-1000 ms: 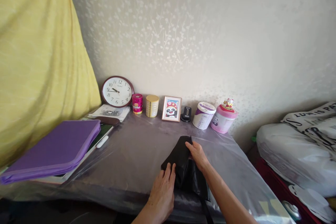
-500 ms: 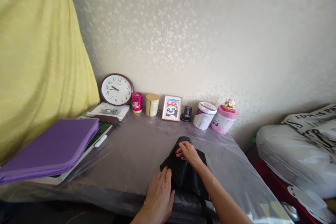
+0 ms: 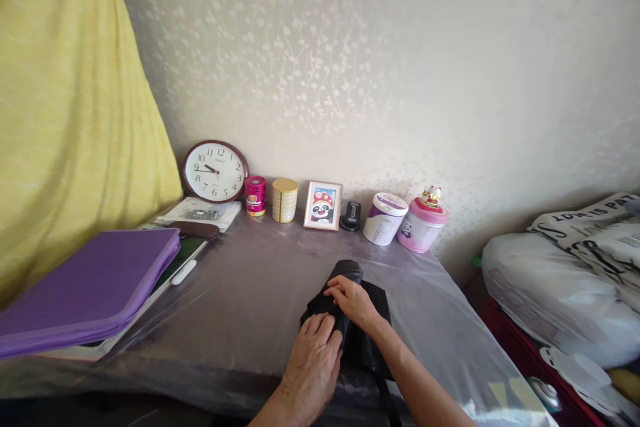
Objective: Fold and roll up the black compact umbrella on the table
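Note:
A black folded fabric item (image 3: 373,340), with a rounded end pointing away from me, lies near the front edge of the table (image 3: 240,300). A strap hangs from it over the edge. My left hand (image 3: 315,353) is closed on the near left part of the fabric, thumb to the right. Across its upper part rests my right hand (image 3: 350,300), fingers bent and pressed on the fabric. The undersides of both hands are hidden.
Along the wall stand a clock (image 3: 216,171), a pink can (image 3: 255,196), a yellow can (image 3: 285,200), a framed panda picture (image 3: 323,205), a black device (image 3: 351,216) and two tubs (image 3: 385,219). A purple folder (image 3: 90,280) lies left; plastic bags (image 3: 560,293) sit right.
My left hand has moved up and right over the black fabric, closer to my right hand. My right hand has shifted slightly down and left. The view has turned slightly right.

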Action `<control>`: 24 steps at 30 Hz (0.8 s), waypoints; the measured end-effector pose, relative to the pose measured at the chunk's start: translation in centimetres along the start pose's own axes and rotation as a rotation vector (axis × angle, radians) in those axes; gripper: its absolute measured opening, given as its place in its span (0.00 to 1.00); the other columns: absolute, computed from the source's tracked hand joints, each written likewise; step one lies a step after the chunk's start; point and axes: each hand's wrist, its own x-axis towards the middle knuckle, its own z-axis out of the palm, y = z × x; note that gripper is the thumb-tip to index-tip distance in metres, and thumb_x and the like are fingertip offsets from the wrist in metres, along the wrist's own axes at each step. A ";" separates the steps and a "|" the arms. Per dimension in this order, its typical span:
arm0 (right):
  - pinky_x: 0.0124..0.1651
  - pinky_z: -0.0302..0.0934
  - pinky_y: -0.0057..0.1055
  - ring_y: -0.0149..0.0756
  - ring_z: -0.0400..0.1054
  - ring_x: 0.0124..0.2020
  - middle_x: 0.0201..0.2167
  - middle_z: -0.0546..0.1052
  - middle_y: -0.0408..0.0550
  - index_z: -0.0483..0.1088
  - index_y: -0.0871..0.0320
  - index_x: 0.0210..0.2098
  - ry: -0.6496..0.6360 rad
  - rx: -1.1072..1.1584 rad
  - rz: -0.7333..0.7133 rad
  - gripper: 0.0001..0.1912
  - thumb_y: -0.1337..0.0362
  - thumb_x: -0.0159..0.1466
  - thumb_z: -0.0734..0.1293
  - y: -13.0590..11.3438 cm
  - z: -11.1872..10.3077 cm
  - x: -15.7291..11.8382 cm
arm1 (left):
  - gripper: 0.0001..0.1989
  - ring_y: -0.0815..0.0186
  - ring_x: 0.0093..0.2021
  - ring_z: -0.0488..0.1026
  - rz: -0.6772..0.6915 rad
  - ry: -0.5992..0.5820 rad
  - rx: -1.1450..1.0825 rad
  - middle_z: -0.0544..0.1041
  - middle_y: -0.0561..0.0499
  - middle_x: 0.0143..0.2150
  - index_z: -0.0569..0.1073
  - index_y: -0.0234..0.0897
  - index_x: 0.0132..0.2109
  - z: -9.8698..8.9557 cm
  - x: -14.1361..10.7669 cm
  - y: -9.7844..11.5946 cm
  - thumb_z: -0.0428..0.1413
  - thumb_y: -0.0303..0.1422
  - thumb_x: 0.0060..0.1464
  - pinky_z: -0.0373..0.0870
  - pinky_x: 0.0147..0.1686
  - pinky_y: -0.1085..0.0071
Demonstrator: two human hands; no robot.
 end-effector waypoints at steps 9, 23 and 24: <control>0.42 0.60 0.28 0.34 0.69 0.38 0.34 0.78 0.41 0.72 0.52 0.39 0.003 -0.154 -0.168 0.10 0.64 0.60 0.61 -0.3 0.2 -1.6 | 0.29 0.54 0.56 0.62 -0.075 0.040 0.093 0.60 0.39 0.59 0.55 0.34 0.59 3.0 -0.7 -1.1 0.52 0.32 0.50 0.65 0.51 0.57; 0.62 0.39 0.42 0.36 0.60 0.55 0.45 0.76 0.44 0.73 0.51 0.41 -0.021 -0.315 -0.405 0.16 0.62 0.66 0.54 2.9 -0.5 1.5 | 0.30 0.53 0.54 0.65 -0.170 -0.007 0.178 0.64 0.36 0.57 0.51 0.33 0.62 5.1 -1.6 -1.3 0.49 0.25 0.53 0.68 0.48 0.60; 0.62 0.38 0.42 0.36 0.60 0.55 0.44 0.76 0.44 0.73 0.52 0.41 -0.010 -0.327 -0.391 0.16 0.63 0.66 0.54 3.3 -0.5 2.1 | 0.30 0.53 0.54 0.65 -0.179 -0.010 0.172 0.65 0.36 0.57 0.51 0.32 0.62 5.0 -1.6 -1.4 0.49 0.26 0.53 0.68 0.48 0.59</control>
